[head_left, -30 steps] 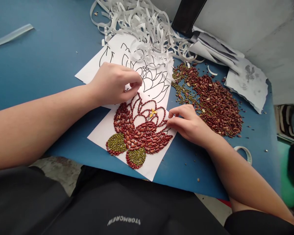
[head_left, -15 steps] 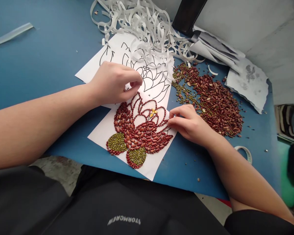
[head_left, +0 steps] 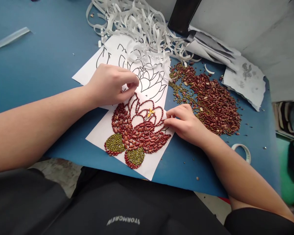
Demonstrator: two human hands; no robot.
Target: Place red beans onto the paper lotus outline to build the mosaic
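Observation:
A white sheet (head_left: pixel 98 134) near the table's front edge bears a flower of red and speckled beans (head_left: pixel 144 135), with two round patches of green beans (head_left: pixel 115 143) below and a small yellow piece (head_left: pixel 150 113) among the upper petals. Over the top of the bean flower my left hand (head_left: pixel 114 83) is closed in a pinch; whatever lies between its fingertips is too small to make out. My right hand (head_left: pixel 183 122) pinches at the sheet's right edge, beside the petal tips, its fingertip contents hidden. Behind lies a printed flower outline sheet (head_left: pixel 88 70).
Curled white paper strips (head_left: pixel 142 24) heap at the back. Loose red and green beans (head_left: pixel 215 104) spread at the right, near folded papers (head_left: pixel 245 83) and a tape roll (head_left: pixel 243 151). A translucent strip (head_left: pixel 9 38) lies at the far left.
The whole view has shifted slightly, so the table items appear a little further left. Both hands keep nearly the same pose and place over the sheet.

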